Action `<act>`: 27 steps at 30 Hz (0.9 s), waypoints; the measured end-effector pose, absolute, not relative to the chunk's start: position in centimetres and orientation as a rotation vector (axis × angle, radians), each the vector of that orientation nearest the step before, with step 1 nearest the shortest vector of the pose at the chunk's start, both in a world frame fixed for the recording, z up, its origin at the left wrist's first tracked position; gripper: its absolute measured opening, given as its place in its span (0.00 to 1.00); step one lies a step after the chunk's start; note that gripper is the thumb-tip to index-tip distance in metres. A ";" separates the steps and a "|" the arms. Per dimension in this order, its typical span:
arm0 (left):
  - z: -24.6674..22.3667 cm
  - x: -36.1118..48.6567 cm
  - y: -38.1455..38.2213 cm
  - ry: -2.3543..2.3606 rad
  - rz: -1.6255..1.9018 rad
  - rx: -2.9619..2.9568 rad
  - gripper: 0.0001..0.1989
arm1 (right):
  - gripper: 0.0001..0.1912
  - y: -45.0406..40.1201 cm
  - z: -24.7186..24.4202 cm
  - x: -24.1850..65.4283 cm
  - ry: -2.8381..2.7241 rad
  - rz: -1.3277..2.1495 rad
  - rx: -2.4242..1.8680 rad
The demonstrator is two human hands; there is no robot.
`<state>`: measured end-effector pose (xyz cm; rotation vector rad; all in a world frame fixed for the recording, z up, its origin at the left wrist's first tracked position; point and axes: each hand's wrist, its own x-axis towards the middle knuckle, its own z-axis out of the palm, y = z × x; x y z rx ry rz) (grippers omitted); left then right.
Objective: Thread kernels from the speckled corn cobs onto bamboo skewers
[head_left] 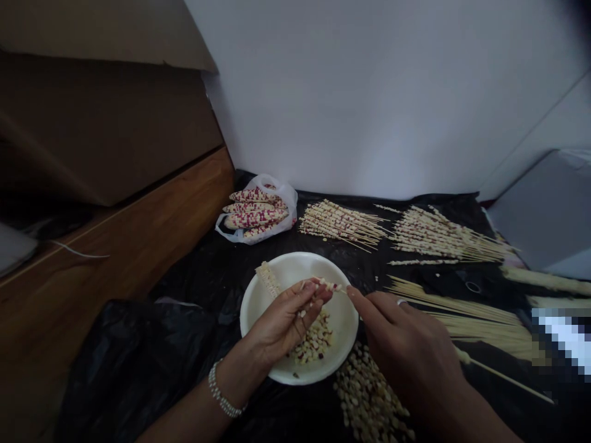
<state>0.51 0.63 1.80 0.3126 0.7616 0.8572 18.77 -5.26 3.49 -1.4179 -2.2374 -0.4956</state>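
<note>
While the left hand (289, 317) pinches the likely light, snappable kernel skewer (333, 287), the right hand (406, 332), grip hidden, meets its safest-looking hold: bare stick.

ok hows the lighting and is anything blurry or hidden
Head view: dim overall, the brown box at upper left shadowed; pale glow on the white wall; a pixelated patch at right hides detail; the kernels in the left hand look soft.

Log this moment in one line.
left hand: holding kernels over bowl | right hand: at skewer | bowl: loose kernels, stripped cob | beyond: bagged corn, threaded skewers
</note>
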 end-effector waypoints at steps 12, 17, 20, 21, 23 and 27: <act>1.6 0.6 0.7 0.758 0.947 0.282 0.06 | 0.19 -5.5 3.9 19.1 -2.210 -0.541 -1.408; 1.7 0.5 0.9 0.815 1.020 0.340 0.06 | 0.20 -5.5 4.1 19.0 -2.240 -0.550 -1.355; 1.6 0.4 1.0 0.815 1.028 0.352 0.06 | 0.20 -5.4 4.2 18.9 -2.257 -0.552 -1.358; 1.6 0.4 1.0 0.813 1.023 0.355 0.07 | 0.20 -5.4 4.2 18.9 -2.257 -0.559 -1.364; 1.5 0.4 0.9 0.810 1.017 0.358 0.07 | 0.20 -5.3 4.2 18.8 -2.251 -0.570 -1.373; 1.6 0.5 0.8 0.823 1.020 0.337 0.07 | 0.20 -5.3 4.2 18.8 -2.247 -0.580 -1.386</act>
